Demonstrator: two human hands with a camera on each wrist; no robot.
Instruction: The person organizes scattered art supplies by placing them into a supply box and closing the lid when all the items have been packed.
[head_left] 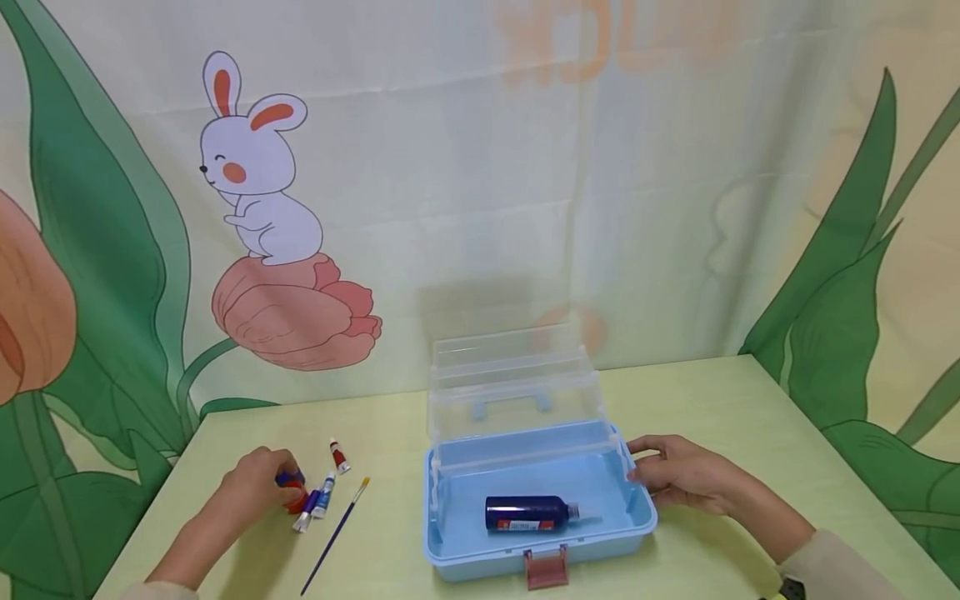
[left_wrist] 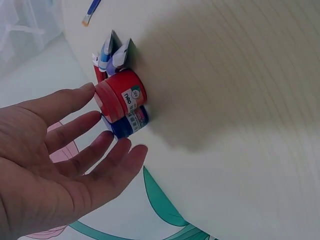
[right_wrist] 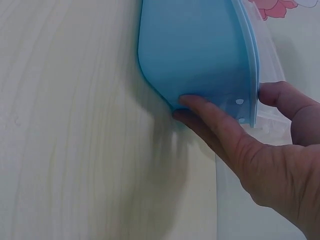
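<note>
At the left of the table my left hand (head_left: pixel 251 483) has its thumb on the lid of a red paint jar (left_wrist: pixel 131 92). Its fingers curl about a blue paint jar (left_wrist: pixel 131 123) pressed beside the red one. Blue, purple and red paint tubes (head_left: pixel 324 496) lie close by. My right hand (head_left: pixel 686 471) grips the far right corner of a light blue plastic storage box (right_wrist: pixel 195 50). Its fingertips touch the box's outer side near the bottom. The clear lid (head_left: pixel 517 367) stands raised at the back. A dark blue paint bottle (head_left: pixel 525 513) lies on its side inside.
A thin paintbrush (head_left: pixel 335 535) lies between the tubes and the box. The box's pink latch (head_left: pixel 546 569) hangs at its front. Behind the pale table (head_left: pixel 705 392) hangs a printed cloth (head_left: pixel 675 208) with a rabbit and flowers.
</note>
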